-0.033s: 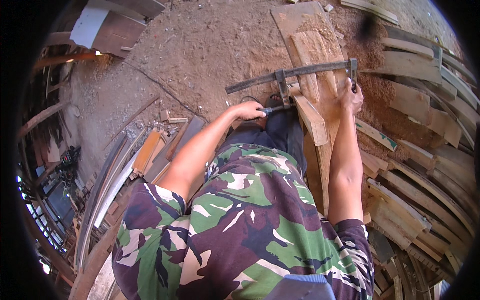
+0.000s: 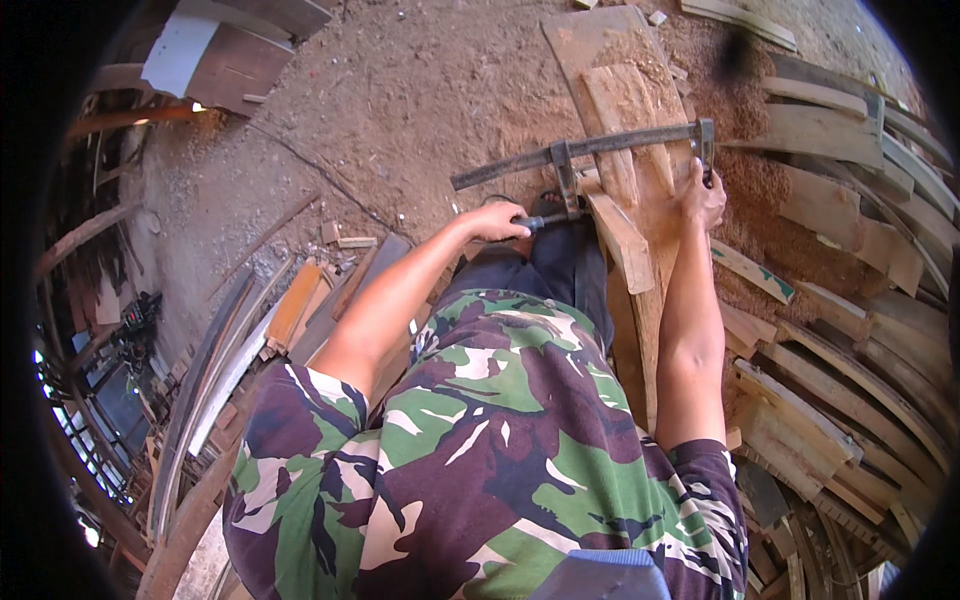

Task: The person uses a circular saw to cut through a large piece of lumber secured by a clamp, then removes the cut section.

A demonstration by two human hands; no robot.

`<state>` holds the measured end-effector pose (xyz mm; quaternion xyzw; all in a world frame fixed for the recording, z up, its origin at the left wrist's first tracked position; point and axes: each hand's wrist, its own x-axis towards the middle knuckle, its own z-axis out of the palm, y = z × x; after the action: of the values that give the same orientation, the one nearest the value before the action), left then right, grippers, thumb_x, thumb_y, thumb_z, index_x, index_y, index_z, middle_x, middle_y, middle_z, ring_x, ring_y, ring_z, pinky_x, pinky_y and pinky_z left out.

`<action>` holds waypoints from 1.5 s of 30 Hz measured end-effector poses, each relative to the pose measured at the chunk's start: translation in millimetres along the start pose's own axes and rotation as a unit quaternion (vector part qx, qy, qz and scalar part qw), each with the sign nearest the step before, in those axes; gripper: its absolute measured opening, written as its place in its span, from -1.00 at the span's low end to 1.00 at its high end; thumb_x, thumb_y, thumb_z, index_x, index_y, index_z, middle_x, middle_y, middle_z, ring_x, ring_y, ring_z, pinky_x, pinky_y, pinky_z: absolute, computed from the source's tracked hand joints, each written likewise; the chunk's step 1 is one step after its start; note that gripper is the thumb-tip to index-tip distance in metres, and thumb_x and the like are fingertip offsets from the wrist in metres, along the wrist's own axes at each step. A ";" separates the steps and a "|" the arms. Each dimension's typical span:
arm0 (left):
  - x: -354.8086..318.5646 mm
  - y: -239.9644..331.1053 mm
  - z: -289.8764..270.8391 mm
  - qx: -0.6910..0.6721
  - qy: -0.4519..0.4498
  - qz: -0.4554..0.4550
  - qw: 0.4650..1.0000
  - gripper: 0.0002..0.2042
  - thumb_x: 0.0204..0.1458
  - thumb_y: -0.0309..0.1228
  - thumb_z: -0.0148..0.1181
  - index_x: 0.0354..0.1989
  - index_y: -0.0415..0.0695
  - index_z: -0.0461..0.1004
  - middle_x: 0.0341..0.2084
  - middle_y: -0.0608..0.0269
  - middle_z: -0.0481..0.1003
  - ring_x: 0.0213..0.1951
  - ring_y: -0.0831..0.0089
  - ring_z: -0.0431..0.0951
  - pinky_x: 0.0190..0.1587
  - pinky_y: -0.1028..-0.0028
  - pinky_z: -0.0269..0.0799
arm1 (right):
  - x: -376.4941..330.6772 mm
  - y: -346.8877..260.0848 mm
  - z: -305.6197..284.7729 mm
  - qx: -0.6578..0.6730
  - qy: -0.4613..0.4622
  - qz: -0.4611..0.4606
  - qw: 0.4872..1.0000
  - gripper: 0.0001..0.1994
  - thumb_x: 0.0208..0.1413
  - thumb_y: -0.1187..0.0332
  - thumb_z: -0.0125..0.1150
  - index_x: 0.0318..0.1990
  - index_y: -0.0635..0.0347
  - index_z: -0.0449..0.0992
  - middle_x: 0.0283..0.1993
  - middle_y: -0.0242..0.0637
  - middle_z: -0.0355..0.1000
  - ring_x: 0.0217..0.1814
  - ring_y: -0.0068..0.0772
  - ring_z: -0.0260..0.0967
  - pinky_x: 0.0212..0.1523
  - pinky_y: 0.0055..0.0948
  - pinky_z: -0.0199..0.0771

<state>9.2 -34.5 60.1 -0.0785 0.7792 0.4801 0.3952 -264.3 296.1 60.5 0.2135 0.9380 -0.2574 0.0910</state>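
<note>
A long metal bar clamp (image 2: 630, 140) lies across a sawdust-covered wooden workpiece (image 2: 612, 165) and spans it from side to side. My left hand (image 2: 497, 220) is closed around the dark screw handle (image 2: 540, 221) of its sliding jaw. At the other end, my right hand (image 2: 704, 203) grips the fixed jaw (image 2: 706, 142), thumb raised along it. Between the jaws, a short pale wood block (image 2: 622, 240) sits against the left side of the workpiece. Where the jaw pads touch the wood is partly hidden.
Stacked boards and offcuts (image 2: 815, 395) crowd the right side. Leaning planks (image 2: 295, 305) stand at the left, beside the dusty earth floor (image 2: 400, 100). Wood shavings (image 2: 745, 110) heap beyond my right hand. My foot and dark trousers (image 2: 570, 255) are close under the clamp.
</note>
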 end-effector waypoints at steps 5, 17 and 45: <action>-10.6 29.1 30.6 0.132 0.214 0.002 0.968 -0.46 -0.14 -0.30 0.61 -0.09 -0.19 0.37 -0.09 -0.08 0.51 0.06 -0.15 0.57 0.05 0.02 0.50 | -1.4 2.1 -1.9 0.020 -0.013 -0.005 1.000 -0.29 0.08 -0.42 0.31 0.22 -0.16 0.69 0.11 -0.17 0.70 0.24 0.04 0.59 0.39 0.12 0.31; -18.6 18.4 29.8 0.157 0.199 0.030 0.967 -0.47 -0.06 -0.25 0.59 -0.02 -0.21 0.45 -0.14 -0.19 0.62 0.01 -0.21 0.61 -0.02 -0.06 0.52 | -3.4 -3.3 -3.2 -0.006 -0.013 0.005 1.000 -0.28 0.09 -0.41 0.31 0.26 -0.19 0.66 0.18 -0.13 0.66 0.30 0.07 0.55 0.43 0.11 0.25; -11.8 7.6 15.2 -0.160 0.013 -0.070 0.985 -0.56 0.11 0.00 0.51 -0.24 -0.19 0.65 -0.48 0.22 0.69 -0.52 0.42 0.71 -0.52 0.42 0.60 | -197.4 -28.8 -84.2 0.669 -0.120 0.131 0.722 -0.18 0.39 -0.44 -0.19 0.07 0.23 0.64 0.04 -0.09 0.68 0.21 -0.19 0.55 0.22 -0.25 0.41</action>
<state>21.6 -21.2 70.0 -0.2010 0.6904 0.5687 0.3995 -106.1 247.9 200.3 0.3070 0.4662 -0.8268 0.0696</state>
